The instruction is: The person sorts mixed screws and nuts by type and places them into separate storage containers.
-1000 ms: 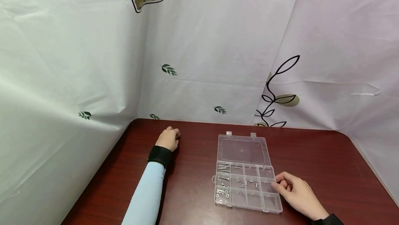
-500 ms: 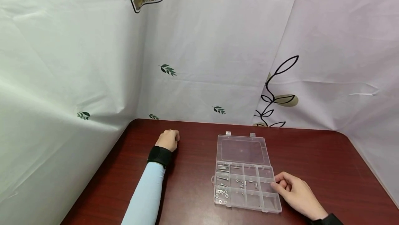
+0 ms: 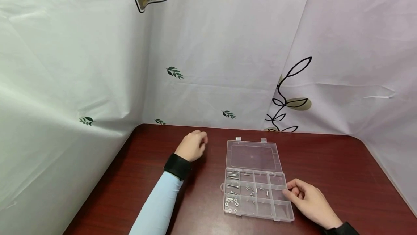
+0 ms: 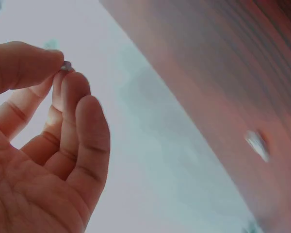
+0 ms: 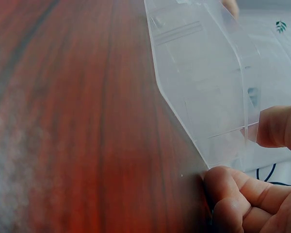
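My left hand is over the far left part of the table, left of the box. Its thumb and fingertips pinch a small metal piece in the left wrist view; too little shows to tell its kind. A clear plastic compartment box lies on the table with its lid laid back. Screws and small rings, nuts or washers, fill its left compartments; short pieces lie in middle ones. My right hand grips the box's right edge, thumb on the rim, other fingers curled low beside it.
The dark red wooden table ends at a white patterned cloth behind and at the sides. A blurred shiny shape, kind unclear, shows on the table in the left wrist view.
My left hand has moved right, toward the box, with its fingers now further off the far left spot. My right hand and the box stay where they were.
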`<state>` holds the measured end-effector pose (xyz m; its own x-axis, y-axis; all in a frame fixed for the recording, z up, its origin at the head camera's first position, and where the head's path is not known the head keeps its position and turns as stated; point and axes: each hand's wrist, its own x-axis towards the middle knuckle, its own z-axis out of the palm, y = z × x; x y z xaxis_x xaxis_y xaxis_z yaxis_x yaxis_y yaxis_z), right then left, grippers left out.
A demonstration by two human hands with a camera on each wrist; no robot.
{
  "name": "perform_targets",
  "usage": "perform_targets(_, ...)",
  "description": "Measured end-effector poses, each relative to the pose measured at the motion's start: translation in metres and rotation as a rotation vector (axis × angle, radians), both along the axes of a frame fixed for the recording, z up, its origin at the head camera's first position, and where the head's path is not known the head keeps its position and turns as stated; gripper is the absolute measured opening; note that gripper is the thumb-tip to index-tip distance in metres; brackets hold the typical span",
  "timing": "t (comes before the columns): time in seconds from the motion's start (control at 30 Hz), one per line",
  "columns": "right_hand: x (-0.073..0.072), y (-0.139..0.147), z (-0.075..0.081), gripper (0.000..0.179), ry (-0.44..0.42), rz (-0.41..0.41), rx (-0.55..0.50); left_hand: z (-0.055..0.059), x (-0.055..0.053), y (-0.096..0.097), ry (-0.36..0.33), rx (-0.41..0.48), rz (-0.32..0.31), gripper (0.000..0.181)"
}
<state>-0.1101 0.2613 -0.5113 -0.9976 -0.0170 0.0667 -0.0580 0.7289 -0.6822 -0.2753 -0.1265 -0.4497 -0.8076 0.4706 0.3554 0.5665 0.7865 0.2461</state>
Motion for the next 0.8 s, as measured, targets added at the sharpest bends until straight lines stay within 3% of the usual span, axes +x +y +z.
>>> perform_targets(0.17, 0.0, 0.0, 0.001, 0.015, -0.027, 0.0, -0.001, 0.008, 0.021, 0.038, 0.062, 0.002, -0.17, 0.014)
perform_targets(0.37, 0.0, 0.0, 0.001, 0.015, -0.031, -0.003, 0.002, 0.011, 0.05, 0.074, 0.094, -0.021, -0.308, 0.013)
perform_targets(0.63, 0.0, 0.001, 0.0, 0.014, -0.015, -0.004, 0.001, 0.006, 0.082, 0.107, 0.134, 0.006, -0.492, 0.013)
perform_targets(0.8, -0.001, 0.0, 0.001, 0.016, -0.049, -0.008, -0.002, 0.004, 0.094, 0.118, 0.157, -0.006, -0.544, 0.012)
